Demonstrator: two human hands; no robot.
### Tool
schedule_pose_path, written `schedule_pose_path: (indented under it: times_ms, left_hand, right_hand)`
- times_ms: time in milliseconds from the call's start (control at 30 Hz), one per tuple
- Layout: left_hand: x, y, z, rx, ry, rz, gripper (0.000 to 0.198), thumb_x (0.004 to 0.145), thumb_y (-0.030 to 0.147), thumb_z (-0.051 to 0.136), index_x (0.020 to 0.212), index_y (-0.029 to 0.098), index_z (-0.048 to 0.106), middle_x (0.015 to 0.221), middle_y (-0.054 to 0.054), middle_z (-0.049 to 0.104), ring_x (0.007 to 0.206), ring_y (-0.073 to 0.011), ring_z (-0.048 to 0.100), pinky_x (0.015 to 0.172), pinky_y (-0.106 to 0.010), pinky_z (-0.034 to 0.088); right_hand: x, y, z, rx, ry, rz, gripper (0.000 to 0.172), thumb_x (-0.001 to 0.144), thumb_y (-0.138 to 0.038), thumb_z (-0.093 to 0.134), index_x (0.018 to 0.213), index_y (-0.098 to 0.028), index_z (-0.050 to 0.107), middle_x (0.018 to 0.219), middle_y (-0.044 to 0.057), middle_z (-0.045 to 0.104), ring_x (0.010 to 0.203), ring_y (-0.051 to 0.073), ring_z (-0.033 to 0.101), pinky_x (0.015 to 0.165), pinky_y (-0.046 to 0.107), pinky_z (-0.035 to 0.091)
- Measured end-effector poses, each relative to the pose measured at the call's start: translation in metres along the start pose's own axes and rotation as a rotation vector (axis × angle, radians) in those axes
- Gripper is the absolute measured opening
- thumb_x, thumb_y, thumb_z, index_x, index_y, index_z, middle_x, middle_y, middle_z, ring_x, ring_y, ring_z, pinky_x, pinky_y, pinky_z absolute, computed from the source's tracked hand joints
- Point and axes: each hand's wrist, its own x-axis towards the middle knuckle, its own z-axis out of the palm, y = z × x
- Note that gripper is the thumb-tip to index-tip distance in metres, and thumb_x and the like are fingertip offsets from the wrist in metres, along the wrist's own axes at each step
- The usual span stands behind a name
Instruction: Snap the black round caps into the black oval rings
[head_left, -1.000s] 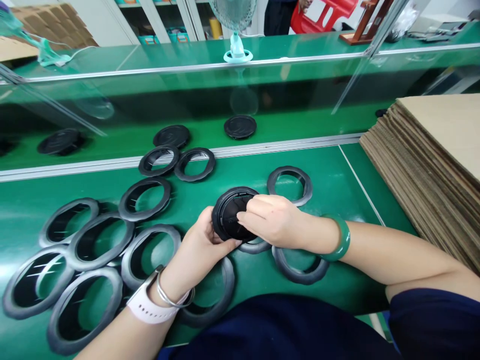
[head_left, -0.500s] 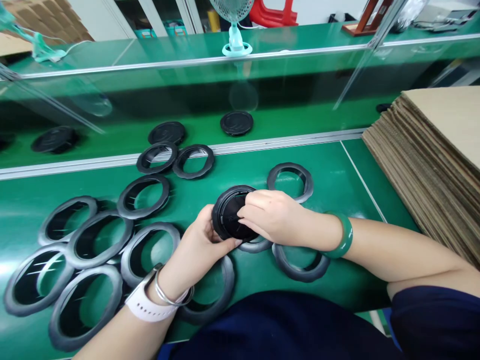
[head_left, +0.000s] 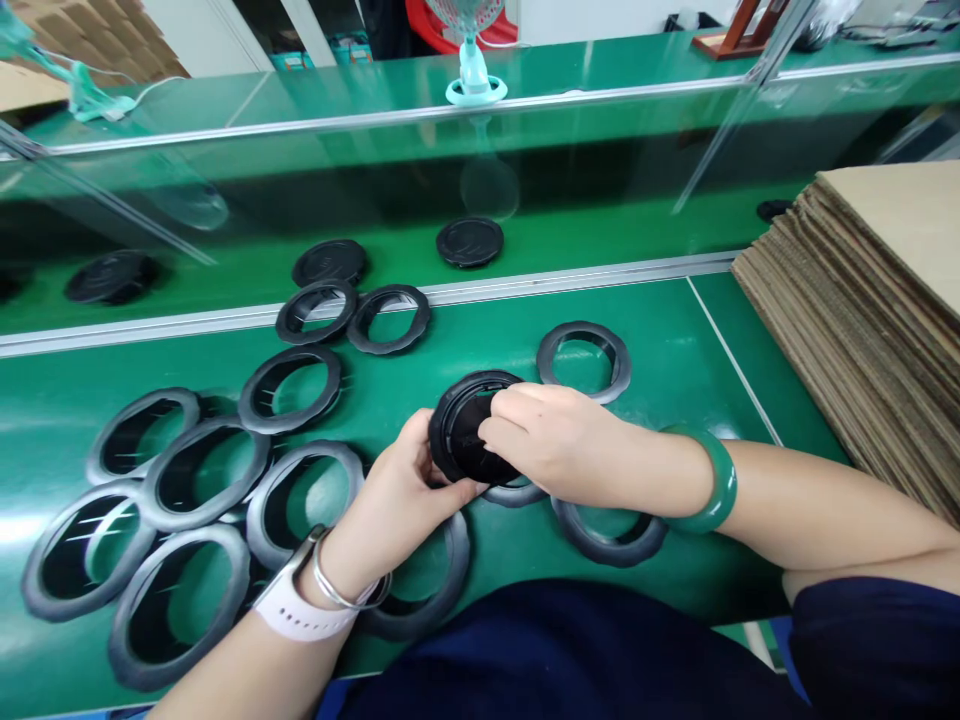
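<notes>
A round black plastic cap (head_left: 465, 430) is held tilted above the green bench, its open inside facing me. My left hand (head_left: 397, 500) grips its lower left rim, thumb curled over the edge. My right hand (head_left: 551, 440) is closed over the cap's right side, fingers pressing into the inside. Under the hands lie black rings (head_left: 607, 525), partly hidden. Several more loose black rings (head_left: 206, 480) are spread over the bench to the left.
A stack of flat cardboard sheets (head_left: 870, 300) fills the right side. Beyond a metal rail (head_left: 525, 285) runs a green conveyor carrying black caps (head_left: 469, 241). A small fan base (head_left: 475, 88) stands on the far shelf. One ring (head_left: 583, 360) lies just past my right hand.
Both hands keep hold of the cap in nearly the same spot. My right fingers have shifted slightly over the cap's inside. The view has tipped down a little.
</notes>
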Motion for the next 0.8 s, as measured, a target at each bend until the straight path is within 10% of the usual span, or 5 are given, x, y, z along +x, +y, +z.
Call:
schedule_pose_path:
  times_ms: [800]
  left_hand:
    - [0.001, 0.004, 0.001, -0.164, -0.072, -0.045, 0.058, 0.069, 0.025, 0.084, 0.116, 0.024, 0.050, 0.102, 0.000, 0.068, 0.091, -0.0203, 0.069, 0.078, -0.033, 0.057]
  right_hand:
    - [-0.001, 0.001, 0.003, 0.120, -0.042, 0.103, 0.009, 0.091, -0.007, 0.068, 0.095, -0.010, 0.060, 0.091, 0.009, 0.057, 0.083, 0.024, 0.053, 0.077, 0.035, 0.047]
